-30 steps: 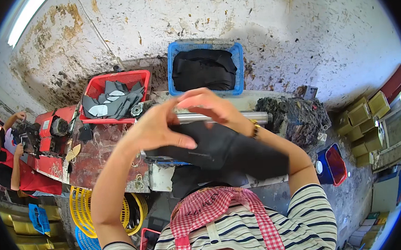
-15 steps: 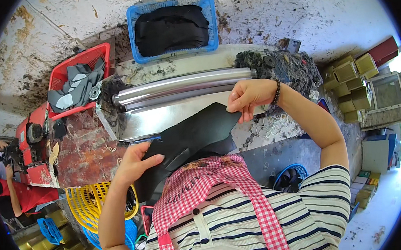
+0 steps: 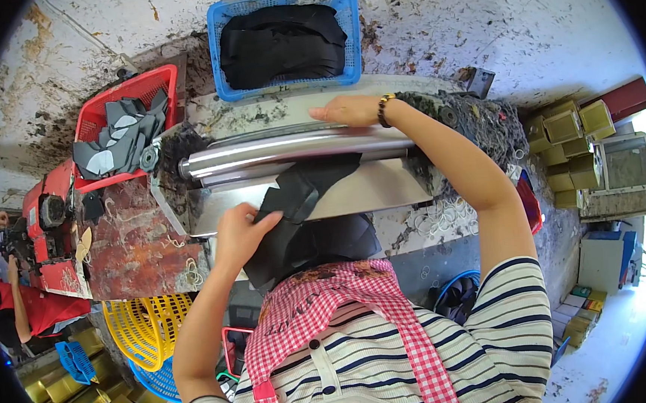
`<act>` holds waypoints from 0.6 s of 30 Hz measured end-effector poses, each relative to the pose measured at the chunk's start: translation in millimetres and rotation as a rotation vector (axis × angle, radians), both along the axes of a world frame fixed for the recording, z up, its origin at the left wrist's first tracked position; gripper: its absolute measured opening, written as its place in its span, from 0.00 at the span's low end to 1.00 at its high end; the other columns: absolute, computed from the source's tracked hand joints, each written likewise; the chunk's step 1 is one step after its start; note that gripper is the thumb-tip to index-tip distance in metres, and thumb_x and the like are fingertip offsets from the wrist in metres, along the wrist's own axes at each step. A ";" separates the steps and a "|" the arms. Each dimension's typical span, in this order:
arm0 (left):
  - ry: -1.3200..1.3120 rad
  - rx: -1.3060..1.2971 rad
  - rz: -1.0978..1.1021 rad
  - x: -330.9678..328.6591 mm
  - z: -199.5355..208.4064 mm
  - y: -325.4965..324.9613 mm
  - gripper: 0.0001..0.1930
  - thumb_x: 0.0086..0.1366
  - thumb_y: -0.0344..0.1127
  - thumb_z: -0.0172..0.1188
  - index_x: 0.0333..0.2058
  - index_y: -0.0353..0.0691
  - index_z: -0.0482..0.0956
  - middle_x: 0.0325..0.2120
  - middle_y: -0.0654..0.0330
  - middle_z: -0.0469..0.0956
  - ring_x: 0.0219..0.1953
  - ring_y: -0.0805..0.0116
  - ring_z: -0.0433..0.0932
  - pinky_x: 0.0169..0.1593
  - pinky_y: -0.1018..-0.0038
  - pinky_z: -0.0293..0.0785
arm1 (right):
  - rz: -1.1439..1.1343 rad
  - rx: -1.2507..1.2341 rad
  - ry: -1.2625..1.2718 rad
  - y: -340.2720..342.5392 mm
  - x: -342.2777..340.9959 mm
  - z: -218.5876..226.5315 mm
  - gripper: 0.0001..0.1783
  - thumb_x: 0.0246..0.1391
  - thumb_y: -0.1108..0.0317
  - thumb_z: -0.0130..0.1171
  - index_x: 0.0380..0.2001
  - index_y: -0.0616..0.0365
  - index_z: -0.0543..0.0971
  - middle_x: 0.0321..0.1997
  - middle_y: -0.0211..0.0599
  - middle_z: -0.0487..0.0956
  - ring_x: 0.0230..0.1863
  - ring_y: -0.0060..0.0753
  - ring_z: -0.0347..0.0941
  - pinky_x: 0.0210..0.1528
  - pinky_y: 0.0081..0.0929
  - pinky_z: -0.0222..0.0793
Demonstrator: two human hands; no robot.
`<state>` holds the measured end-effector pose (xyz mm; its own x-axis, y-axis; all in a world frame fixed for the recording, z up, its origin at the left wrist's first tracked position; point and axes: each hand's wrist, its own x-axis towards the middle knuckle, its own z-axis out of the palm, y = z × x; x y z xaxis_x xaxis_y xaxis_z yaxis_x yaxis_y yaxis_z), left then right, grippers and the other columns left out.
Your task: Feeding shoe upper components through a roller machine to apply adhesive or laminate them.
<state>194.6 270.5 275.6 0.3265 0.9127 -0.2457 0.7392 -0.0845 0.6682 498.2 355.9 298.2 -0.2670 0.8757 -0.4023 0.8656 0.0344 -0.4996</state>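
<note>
The right hand point(image 3: 354, 112) has let go of the black piece's corner and crossed to the far side of the metal roller point(image 3: 274, 151), while the black piece point(image 3: 310, 183) has swung from the air in front until its far edge meets the roller's near side. From where I stand, that looks like the turn from lining the piece up to giving it to the roller, though I can't tell whether the edge is caught beneath.

The left hand point(image 3: 239, 236), near side of the roller and toward its left end, pinches the piece's left edge, thumb on top. The right hand lies flat, fingers stretched out, with nothing in its grasp that I can see; whether it touches the roller I can't tell.

More black sheets point(image 3: 340, 238) lie nearer the person than the roller. Beyond it stands a blue basket point(image 3: 216, 52) of black pieces.
</note>
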 end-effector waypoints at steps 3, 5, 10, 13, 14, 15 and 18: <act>0.218 0.288 0.028 -29.0 20.0 -14.8 0.16 0.49 0.41 0.64 0.29 0.37 0.71 0.18 0.57 0.75 0.20 0.61 0.74 0.24 0.68 0.68 | -0.052 -0.273 0.002 23.2 13.1 -17.5 0.38 0.47 0.36 0.45 0.41 0.65 0.74 0.45 0.50 0.73 0.48 0.46 0.67 0.51 0.35 0.60; 0.164 0.313 0.056 -37.6 29.6 -23.3 0.14 0.50 0.39 0.63 0.30 0.38 0.70 0.18 0.58 0.75 0.20 0.62 0.75 0.24 0.69 0.68 | -0.044 -0.275 -0.017 36.4 21.6 -25.3 0.34 0.46 0.39 0.51 0.38 0.64 0.76 0.41 0.47 0.75 0.44 0.42 0.70 0.47 0.33 0.63; -0.096 0.272 0.082 -24.6 42.7 -25.7 0.10 0.52 0.34 0.61 0.31 0.40 0.70 0.18 0.59 0.75 0.19 0.65 0.75 0.23 0.72 0.69 | 0.059 0.013 0.177 48.5 35.5 -12.3 0.16 0.33 0.61 0.67 0.25 0.60 0.79 0.22 0.35 0.78 0.25 0.27 0.72 0.28 0.25 0.65; -0.156 0.246 0.042 -16.7 34.5 -22.5 0.10 0.52 0.33 0.61 0.32 0.39 0.71 0.17 0.58 0.75 0.19 0.65 0.76 0.24 0.72 0.69 | 0.010 0.138 0.146 54.0 26.1 15.1 0.15 0.33 0.62 0.67 0.25 0.59 0.79 0.22 0.37 0.78 0.25 0.30 0.74 0.30 0.26 0.67; -0.173 0.247 0.022 -11.4 39.6 -22.9 0.09 0.53 0.32 0.60 0.32 0.38 0.71 0.17 0.58 0.76 0.19 0.65 0.76 0.24 0.72 0.69 | -0.024 0.178 0.155 56.2 26.3 21.1 0.15 0.33 0.62 0.67 0.25 0.59 0.79 0.22 0.38 0.78 0.25 0.31 0.74 0.30 0.26 0.67; -0.181 0.259 0.024 -8.9 40.7 -24.0 0.09 0.53 0.32 0.60 0.32 0.38 0.71 0.17 0.58 0.76 0.19 0.65 0.76 0.24 0.72 0.69 | -0.055 0.218 0.166 58.1 26.3 26.9 0.15 0.33 0.63 0.66 0.26 0.59 0.80 0.23 0.39 0.78 0.25 0.32 0.74 0.30 0.26 0.68; -0.227 0.208 0.001 -9.2 41.8 -26.5 0.09 0.53 0.32 0.59 0.32 0.38 0.71 0.17 0.57 0.76 0.19 0.65 0.77 0.24 0.73 0.69 | -0.101 0.224 0.166 68.6 29.2 45.8 0.13 0.34 0.65 0.65 0.26 0.60 0.80 0.23 0.38 0.78 0.26 0.28 0.74 0.31 0.24 0.68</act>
